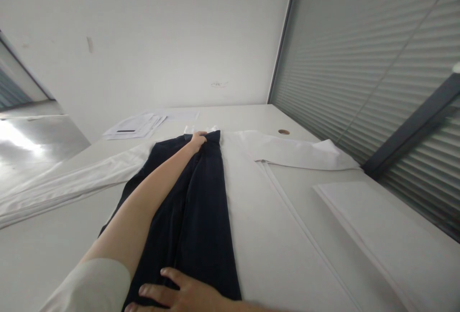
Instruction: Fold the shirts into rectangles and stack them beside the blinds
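Note:
A pair of dark navy trousers (206, 197) lies lengthwise over a spread white long-sleeved shirt (258, 216), its waist end away from me. My left arm reaches along the trousers, and my left hand (199, 140) is closed on the fabric near the waist; its fingertips are small and partly hidden. Close to me, my right hand (179, 293) rests on the lower part of the trousers with fingers spread. One white sleeve (89, 170) stretches to the left, the other (305, 151) to the right. The hems are out of sight.
Loose paper sheets (138, 125) lie at the back left of the white table (46, 254). A round cable hole (283, 132) is at the back right. A white folded item or board (388, 235) is on the right. Wall behind, blinds (359, 63) along the right.

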Tool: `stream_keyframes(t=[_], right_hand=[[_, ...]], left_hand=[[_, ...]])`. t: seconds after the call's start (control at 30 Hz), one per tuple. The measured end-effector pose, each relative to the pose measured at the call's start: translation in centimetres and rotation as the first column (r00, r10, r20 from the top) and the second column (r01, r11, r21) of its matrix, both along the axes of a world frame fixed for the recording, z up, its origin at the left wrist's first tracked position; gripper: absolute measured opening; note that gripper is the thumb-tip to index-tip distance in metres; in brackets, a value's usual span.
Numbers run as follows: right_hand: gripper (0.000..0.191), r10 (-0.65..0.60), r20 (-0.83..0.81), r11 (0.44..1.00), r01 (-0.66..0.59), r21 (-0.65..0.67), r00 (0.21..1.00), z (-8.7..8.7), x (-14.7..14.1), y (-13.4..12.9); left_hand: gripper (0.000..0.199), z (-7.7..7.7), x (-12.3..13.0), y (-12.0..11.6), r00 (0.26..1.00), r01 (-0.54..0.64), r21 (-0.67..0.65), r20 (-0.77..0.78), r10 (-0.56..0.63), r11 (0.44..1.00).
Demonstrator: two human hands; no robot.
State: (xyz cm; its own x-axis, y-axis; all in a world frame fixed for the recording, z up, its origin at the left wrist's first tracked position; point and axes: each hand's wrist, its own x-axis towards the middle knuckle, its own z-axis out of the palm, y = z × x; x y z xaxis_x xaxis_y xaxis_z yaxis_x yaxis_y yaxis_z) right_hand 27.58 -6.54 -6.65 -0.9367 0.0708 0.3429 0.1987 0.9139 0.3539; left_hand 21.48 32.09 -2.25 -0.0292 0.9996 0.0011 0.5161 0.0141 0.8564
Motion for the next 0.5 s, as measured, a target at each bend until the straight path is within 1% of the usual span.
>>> stream_keyframes(t=[0.1,0.23,0.37,0.5], right_hand=[[0.038,-0.012,0.001,0.995,0.012,0.099,1.0,-0.4,-0.2,0.3],[0.042,-0.028,-0.02,0.99,0.03,0.137,0.999,-0.9,-0.4,0.4],[0.038,-0.025,-0.039,0.987,0.031,0.158,0.999,-1.1,-0.6,0.4],[0.039,-0.037,-0.037,0.99,0.041,0.136,0.999,-1.0,-0.6,0.4]], left_hand=[[0.032,-0.9,0.6,-0.3,1.0,0.0,0.06,0.01,0.0,0.998],[0.029,-1.4,1.2,-0.5,1.0,-0.026,0.151,-0.008,0.028,0.988],[0.024,-1.0,1.0,-1.0,0.992,-0.057,0.218,-0.097,0.08,0.974],[0.027,-0.1,0.6,-2.2,0.963,-0.044,0.319,-0.239,0.125,0.947]])
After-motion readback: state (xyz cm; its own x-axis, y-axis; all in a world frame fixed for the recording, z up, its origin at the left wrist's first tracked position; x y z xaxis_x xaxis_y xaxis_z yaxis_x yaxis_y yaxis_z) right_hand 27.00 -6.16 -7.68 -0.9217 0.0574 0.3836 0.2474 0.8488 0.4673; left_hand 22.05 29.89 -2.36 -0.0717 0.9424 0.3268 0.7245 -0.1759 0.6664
